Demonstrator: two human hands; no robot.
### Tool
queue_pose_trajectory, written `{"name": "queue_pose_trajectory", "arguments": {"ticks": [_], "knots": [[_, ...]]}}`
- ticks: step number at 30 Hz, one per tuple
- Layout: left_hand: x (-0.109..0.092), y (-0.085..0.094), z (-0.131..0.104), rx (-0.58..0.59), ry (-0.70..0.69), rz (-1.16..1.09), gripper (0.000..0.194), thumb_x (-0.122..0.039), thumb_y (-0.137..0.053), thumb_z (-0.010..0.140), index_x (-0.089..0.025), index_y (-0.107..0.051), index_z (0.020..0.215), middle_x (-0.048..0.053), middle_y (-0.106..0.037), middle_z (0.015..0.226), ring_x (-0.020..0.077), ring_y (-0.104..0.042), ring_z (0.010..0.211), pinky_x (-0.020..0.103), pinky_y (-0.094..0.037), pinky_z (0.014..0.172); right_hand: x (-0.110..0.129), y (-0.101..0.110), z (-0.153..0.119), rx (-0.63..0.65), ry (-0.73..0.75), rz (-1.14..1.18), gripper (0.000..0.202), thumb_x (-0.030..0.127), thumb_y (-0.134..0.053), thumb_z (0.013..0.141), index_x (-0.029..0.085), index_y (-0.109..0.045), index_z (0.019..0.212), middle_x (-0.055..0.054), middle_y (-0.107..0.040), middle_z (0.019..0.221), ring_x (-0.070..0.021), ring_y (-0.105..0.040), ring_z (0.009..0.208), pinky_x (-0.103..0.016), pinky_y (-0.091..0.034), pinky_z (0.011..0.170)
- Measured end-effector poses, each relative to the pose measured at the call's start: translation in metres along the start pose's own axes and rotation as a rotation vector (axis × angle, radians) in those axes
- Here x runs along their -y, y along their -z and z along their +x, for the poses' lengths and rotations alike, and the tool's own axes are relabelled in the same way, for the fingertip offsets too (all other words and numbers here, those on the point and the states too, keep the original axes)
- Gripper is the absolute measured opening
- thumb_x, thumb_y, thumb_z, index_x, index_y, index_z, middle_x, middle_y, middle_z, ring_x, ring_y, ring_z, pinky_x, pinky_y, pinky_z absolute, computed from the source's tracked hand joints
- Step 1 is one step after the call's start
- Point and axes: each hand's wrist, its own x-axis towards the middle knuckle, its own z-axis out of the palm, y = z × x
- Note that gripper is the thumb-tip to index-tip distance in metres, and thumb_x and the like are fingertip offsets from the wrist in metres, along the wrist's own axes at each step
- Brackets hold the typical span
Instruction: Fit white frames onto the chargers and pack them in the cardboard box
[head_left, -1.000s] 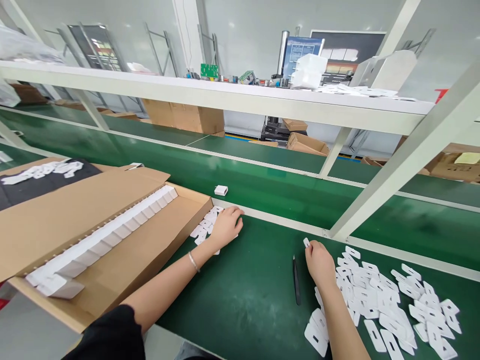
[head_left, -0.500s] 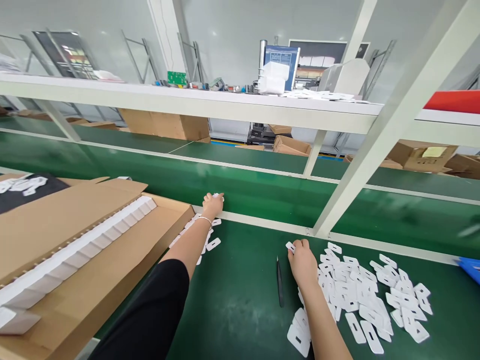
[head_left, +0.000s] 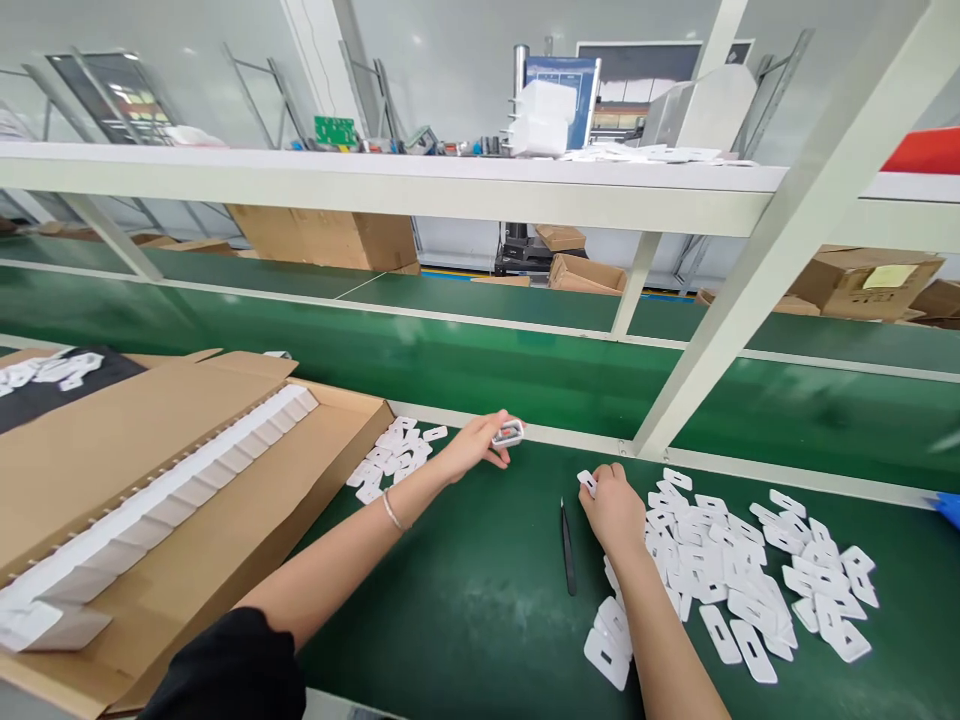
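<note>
White housing (head_left: 508, 433) sits at the fingertips of the left hand (head_left: 474, 447), over the far edge of the table (head_left: 487, 620), its hollow end turned towards my camera. I see those fingers bent around its left side, gripping it; a reddish patch shows inside, too small for me to make out. I judge it light, stiff and rather smooth, so I would pinch its two flat outer walls and keep fingertips off the hollow rim and whatever is inside.

To the right, the right hand (head_left: 616, 505) has its fingers curled in, pinching a small slotted plate (head_left: 587, 482) that pokes out on the left. I would expect that plate to be thin, nearly weightless and slippery when flat, perhaps easy to bend at the slot; the long edges look the safest hold.

Between the hands lie dark tweezers (head_left: 568, 550), tips pointing far, touching neither hand. Beyond the right wrist spreads a heap of similar plates (head_left: 712, 560), many overlapping. Well out to the left, a smaller cluster (head_left: 394, 450) lies just beside the cardboard box (head_left: 225, 520), which carries a row of white blocks (head_left: 180, 495) along its left side
</note>
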Motion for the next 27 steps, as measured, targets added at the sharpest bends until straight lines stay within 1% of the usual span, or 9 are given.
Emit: {"name": "queue_pose_trajectory", "arguments": {"ticks": [3,5,7,11,14,17,20,24,27], "knots": [[0.000,-0.022,-0.041,0.108,0.009,-0.298,0.076,-0.080,-0.049,0.092,-0.012,-0.073,0.117,0.003,-0.061,0.068,0.0127,-0.057,0.053,0.027,-0.053,0.055,0.000,0.003,0.000,-0.012,0.010,0.020,0.008,0.024,-0.057,0.098,0.018,-0.063,0.097,-0.007,-0.066,0.102,-0.0191,-0.067,0.080,-0.030,-0.033,0.057],[0.006,-0.034,-0.064,0.105,0.022,-0.379,0.072,-0.078,-0.050,0.092,-0.013,-0.075,0.110,-0.001,-0.054,0.060,0.0095,-0.047,0.047,0.023,-0.042,0.049,0.001,0.005,-0.001,-0.064,0.015,0.071,0.008,0.025,-0.059,0.095,0.018,-0.063,0.097,-0.006,-0.066,0.099,-0.0193,-0.065,0.080,-0.030,-0.032,0.059],[0.014,-0.044,-0.080,0.077,0.021,-0.387,0.067,-0.074,-0.049,0.095,-0.013,-0.076,0.104,-0.001,-0.056,0.065,0.0072,-0.042,0.046,0.022,-0.036,0.047,0.002,0.005,-0.002,-0.137,0.020,0.133,0.010,0.027,-0.059,0.093,0.019,-0.063,0.098,-0.006,-0.065,0.099,-0.0186,-0.062,0.078,-0.030,-0.031,0.059],[0.025,-0.054,-0.093,0.035,-0.002,-0.408,0.063,-0.071,-0.050,0.094,-0.014,-0.075,0.089,0.007,-0.066,0.095,0.0046,-0.041,0.048,0.023,-0.029,0.042,0.004,0.006,-0.003,-0.230,0.046,0.233,0.015,0.031,-0.057,0.091,0.020,-0.061,0.101,-0.005,-0.065,0.102,-0.0176,-0.058,0.075,-0.029,-0.029,0.057],[0.025,-0.055,-0.094,0.059,-0.032,-0.473,0.067,-0.074,-0.046,0.094,-0.014,-0.075,0.084,0.008,-0.066,0.096,0.0068,-0.043,0.051,0.022,-0.025,0.041,0.007,0.008,-0.004,-0.287,0.069,0.283,0.018,0.032,-0.055,0.089,0.021,-0.061,0.101,-0.006,-0.065,0.103,-0.0190,-0.059,0.077,-0.029,-0.030,0.056],[0.022,-0.054,-0.097,0.073,-0.063,-0.506,0.071,-0.076,-0.044,0.095,-0.014,-0.077,0.083,0.009,-0.066,0.096,0.0097,-0.048,0.057,0.022,-0.028,0.042,0.012,0.012,-0.007,-0.361,0.104,0.325,0.019,0.033,-0.056,0.090,0.021,-0.063,0.102,-0.006,-0.064,0.102,-0.0188,-0.059,0.077,-0.029,-0.035,0.057],[0.022,-0.054,-0.100,0.068,-0.114,-0.495,0.072,-0.075,-0.041,0.098,-0.015,-0.078,0.084,0.009,-0.067,0.096,0.0131,-0.055,0.064,0.024,-0.038,0.048,0.019,0.016,-0.010,-0.421,0.174,0.407,0.018,0.032,-0.057,0.091,0.022,-0.064,0.104,-0.005,-0.063,0.100,-0.0170,-0.057,0.074,-0.029,-0.042,0.062],[0.026,-0.053,-0.100,0.046,-0.192,-0.465,0.072,-0.071,-0.035,0.102,-0.016,-0.079,0.084,0.009,-0.068,0.096,0.0186,-0.063,0.077,0.030,-0.052,0.067,0.026,0.021,-0.016,-0.446,0.275,0.570,0.020,0.029,-0.060,0.091,0.022,-0.066,0.109,-0.004,-0.060,0.100,-0.0147,-0.051,0.069,-0.032,-0.049,0.069],[0.031,-0.052,-0.100,0.010,-0.282,-0.387,0.070,-0.065,-0.031,0.106,-0.017,-0.079,0.088,0.010,-0.069,0.100,0.0218,-0.066,0.089,0.034,-0.053,0.084,0.030,0.023,-0.018,-0.399,0.343,0.682,0.021,0.029,-0.063,0.092,0.023,-0.069,0.111,-0.003,-0.057,0.100,-0.0136,-0.048,0.066,-0.032,-0.051,0.070]]}}
